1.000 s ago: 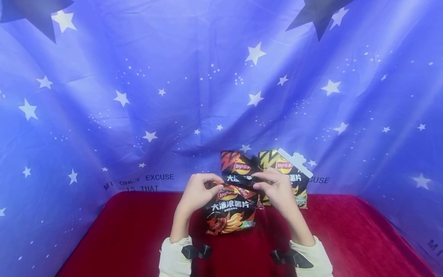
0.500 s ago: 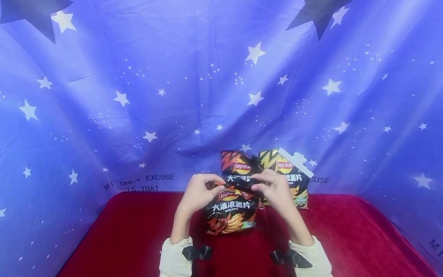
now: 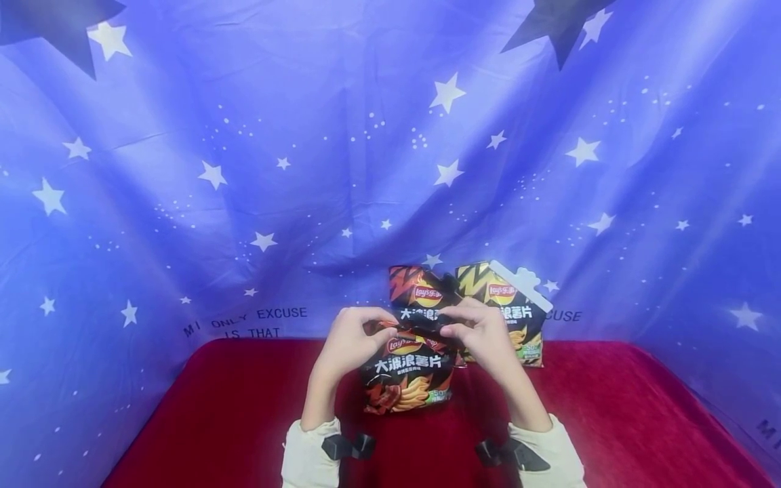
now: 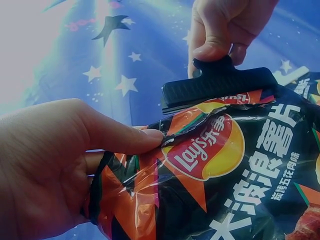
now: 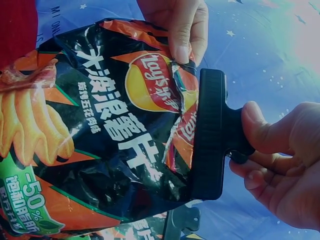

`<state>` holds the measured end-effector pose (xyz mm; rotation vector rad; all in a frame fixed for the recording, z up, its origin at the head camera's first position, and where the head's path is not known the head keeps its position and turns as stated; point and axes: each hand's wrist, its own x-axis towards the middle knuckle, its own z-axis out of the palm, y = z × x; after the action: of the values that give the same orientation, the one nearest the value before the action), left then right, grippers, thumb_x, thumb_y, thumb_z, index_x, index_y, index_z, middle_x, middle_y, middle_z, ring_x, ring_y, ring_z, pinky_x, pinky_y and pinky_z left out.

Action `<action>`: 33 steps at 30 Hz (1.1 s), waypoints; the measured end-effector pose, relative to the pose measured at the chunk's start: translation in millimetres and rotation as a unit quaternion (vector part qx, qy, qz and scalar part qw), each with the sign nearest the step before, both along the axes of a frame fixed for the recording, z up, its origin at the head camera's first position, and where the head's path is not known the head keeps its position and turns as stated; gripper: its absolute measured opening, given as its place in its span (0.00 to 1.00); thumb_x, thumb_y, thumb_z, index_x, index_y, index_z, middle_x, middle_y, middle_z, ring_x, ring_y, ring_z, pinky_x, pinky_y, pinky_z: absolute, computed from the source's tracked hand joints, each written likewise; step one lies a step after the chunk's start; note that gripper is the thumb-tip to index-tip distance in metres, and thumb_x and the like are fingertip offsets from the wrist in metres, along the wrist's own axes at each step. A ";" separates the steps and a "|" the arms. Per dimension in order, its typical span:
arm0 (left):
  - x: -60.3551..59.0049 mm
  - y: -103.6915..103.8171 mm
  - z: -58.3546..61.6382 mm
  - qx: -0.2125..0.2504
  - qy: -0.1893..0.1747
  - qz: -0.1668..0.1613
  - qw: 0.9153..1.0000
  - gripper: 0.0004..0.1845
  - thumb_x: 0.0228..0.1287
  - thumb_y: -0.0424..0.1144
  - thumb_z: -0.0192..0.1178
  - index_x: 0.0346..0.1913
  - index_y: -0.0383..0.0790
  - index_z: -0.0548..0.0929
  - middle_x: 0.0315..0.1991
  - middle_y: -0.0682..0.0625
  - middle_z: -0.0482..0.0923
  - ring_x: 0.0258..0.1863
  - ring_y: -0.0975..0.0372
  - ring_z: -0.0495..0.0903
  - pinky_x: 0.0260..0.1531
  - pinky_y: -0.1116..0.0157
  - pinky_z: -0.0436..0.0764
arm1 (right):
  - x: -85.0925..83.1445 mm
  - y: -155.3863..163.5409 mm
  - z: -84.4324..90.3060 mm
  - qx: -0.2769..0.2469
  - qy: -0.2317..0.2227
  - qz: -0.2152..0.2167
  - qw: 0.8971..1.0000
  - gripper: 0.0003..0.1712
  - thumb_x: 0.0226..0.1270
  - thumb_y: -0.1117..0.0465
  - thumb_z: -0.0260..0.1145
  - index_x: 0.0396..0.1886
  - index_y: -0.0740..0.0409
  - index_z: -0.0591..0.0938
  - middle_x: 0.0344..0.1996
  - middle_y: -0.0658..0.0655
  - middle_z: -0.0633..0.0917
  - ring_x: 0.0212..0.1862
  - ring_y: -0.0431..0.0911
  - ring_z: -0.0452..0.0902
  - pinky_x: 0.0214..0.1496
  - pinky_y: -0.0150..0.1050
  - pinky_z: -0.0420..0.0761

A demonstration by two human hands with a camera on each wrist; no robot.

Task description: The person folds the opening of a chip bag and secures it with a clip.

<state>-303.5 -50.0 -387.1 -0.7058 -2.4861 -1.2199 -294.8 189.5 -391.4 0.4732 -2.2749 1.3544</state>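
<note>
Left hand (image 4: 45,165) pinches the crumpled top edge of the black-and-orange foil crisp bag (image 3: 407,371), thumb pressed flat on the fold. Right hand (image 5: 280,165) squeezes the tab of the black plastic bag clip (image 5: 212,135), jaws over the bag's torn top edge. The bag stands mid-table on the red velvet cloth (image 3: 213,420). Two more crisp bags (image 3: 488,298) crowd in at twelve and one o'clock; open cloth at nine and three.
</note>
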 end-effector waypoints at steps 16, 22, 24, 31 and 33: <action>0.0 1.8 -1.1 0.002 0.005 0.003 1.000 0.05 0.60 0.33 0.72 0.36 0.48 0.91 0.33 0.57 0.88 0.29 0.66 0.76 0.34 0.68 0.76 | -1.7 -1.4 -1.6 0.007 -0.011 0.009 1.000 0.15 0.50 0.75 0.77 0.40 0.65 0.91 0.27 0.58 0.86 0.32 0.36 0.73 0.37 0.30 0.77; 0.0 1.2 -0.2 0.004 0.004 0.001 1.000 0.05 0.60 0.34 0.72 0.36 0.48 0.91 0.33 0.57 0.88 0.29 0.66 0.76 0.35 0.68 0.76 | -1.2 -1.4 -1.0 0.010 -0.008 0.012 1.000 0.15 0.51 0.74 0.77 0.40 0.65 0.91 0.27 0.57 0.85 0.31 0.36 0.72 0.36 0.30 0.76; -0.3 0.9 -0.3 0.004 0.003 0.001 1.000 0.05 0.60 0.34 0.72 0.36 0.48 0.91 0.33 0.57 0.89 0.29 0.66 0.76 0.35 0.68 0.77 | -1.2 -1.4 -0.8 0.010 -0.008 0.014 1.000 0.15 0.51 0.74 0.77 0.41 0.65 0.91 0.27 0.57 0.85 0.31 0.36 0.72 0.36 0.30 0.76; -1.1 0.1 -1.2 0.005 0.002 0.001 1.000 0.05 0.59 0.33 0.72 0.36 0.48 0.91 0.33 0.57 0.88 0.29 0.65 0.76 0.35 0.68 0.76 | -1.3 -1.7 -0.6 0.013 -0.011 0.021 1.000 0.15 0.50 0.74 0.77 0.41 0.65 0.91 0.26 0.57 0.84 0.30 0.36 0.71 0.35 0.31 0.76; -1.1 -0.2 -1.5 0.005 0.003 0.001 1.000 0.05 0.59 0.33 0.72 0.36 0.48 0.91 0.33 0.57 0.88 0.29 0.65 0.76 0.35 0.68 0.76 | -1.2 -1.8 -0.6 0.014 -0.009 0.024 1.000 0.15 0.50 0.74 0.77 0.41 0.66 0.90 0.26 0.56 0.84 0.30 0.36 0.71 0.34 0.30 0.76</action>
<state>-304.7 -50.2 -388.5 -0.7027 -2.4743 -1.2255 -296.0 187.7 -392.1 0.5305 -2.3137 1.3585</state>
